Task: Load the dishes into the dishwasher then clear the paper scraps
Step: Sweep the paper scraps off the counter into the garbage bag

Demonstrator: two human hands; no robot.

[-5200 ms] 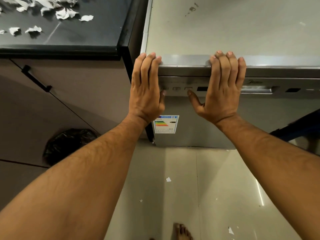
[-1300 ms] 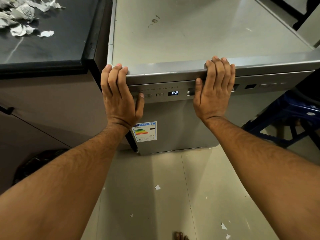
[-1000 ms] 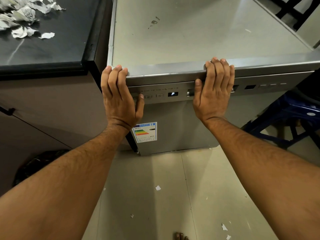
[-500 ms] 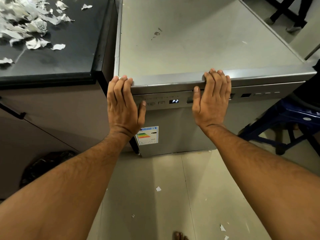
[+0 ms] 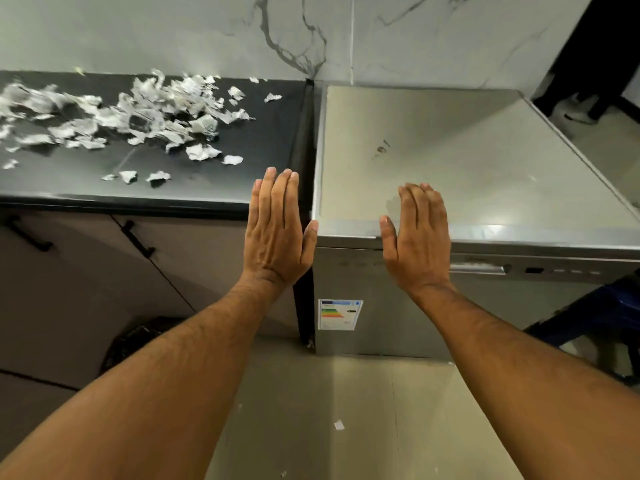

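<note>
Change: Half a second before, we had both hands hooked over the front lip of the dishwasher (image 5: 467,161); now we had lifted them off it, and our view had swung up to take in the wall.
Left hand: Our left hand (image 5: 275,233) hung flat with fingers straight and together, holding nothing, at centre frame over the seam between the worktop (image 5: 225,168) and the machine.
Right hand: Our right hand (image 5: 417,237) was likewise flat and empty, fingers straight, over the front edge of the dishwasher top, right of centre; we could not tell whether it touched.
Dishwasher: It stood shut in the right half of the frame, door closed, its energy label (image 5: 340,314) at lower centre.
Dishes: None were in sight, so we judged the loading done.
Paper scraps: The paper scraps (image 5: 138,116) lay strewn over the dark worktop in the upper left, untouched, and a few bits (image 5: 339,425) dotted the floor at the bottom.
Left to do: We judged the whole clearing step still ahead.
Bin: A dark bag-lined bin (image 5: 138,341) sat at lower left beneath the cabinets.
</note>
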